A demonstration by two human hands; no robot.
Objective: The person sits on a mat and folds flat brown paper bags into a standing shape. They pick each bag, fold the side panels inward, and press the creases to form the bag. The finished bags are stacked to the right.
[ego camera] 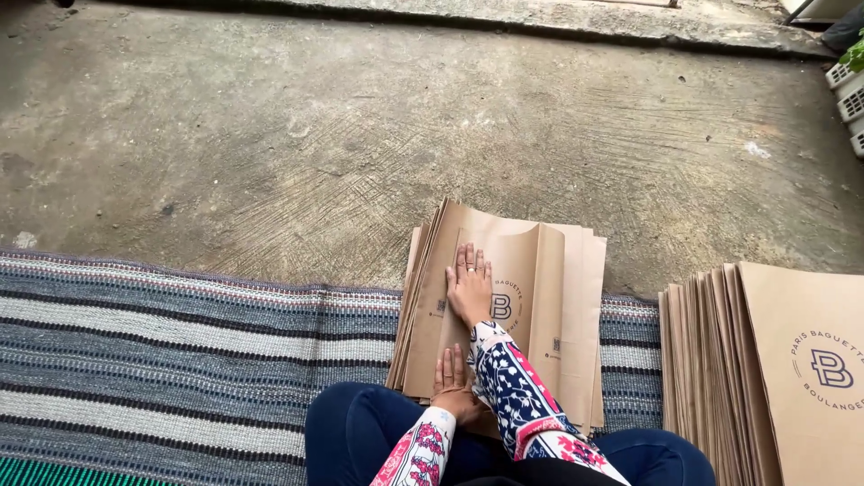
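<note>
**Both hands flat on a folded paper sheet**

The second stack (pixel 774 378) of brown sheets is cut off by the right and bottom edges. The left hand (pixel 453 382) is partly hidden behind the right sleeve. The right hand (pixel 470 286) lies with fingers (pixel 468 261) stretched out flat, pressing the folded brown sheet (pixel 508 297) atop the pile (pixel 576 270) lying across the striped mat (pixel 180 342) and concrete floor (pixel 360 135). The left fingers (pixel 447 364) also rest outstretched on it, gripping nothing.

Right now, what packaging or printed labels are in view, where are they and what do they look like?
Folded paper bag: centre stack under both hands, brown, dark round emblem.
Second bag stack: right, fanned brown sheets, dark round emblem.
White crates: far right edge, partly visible.
</note>
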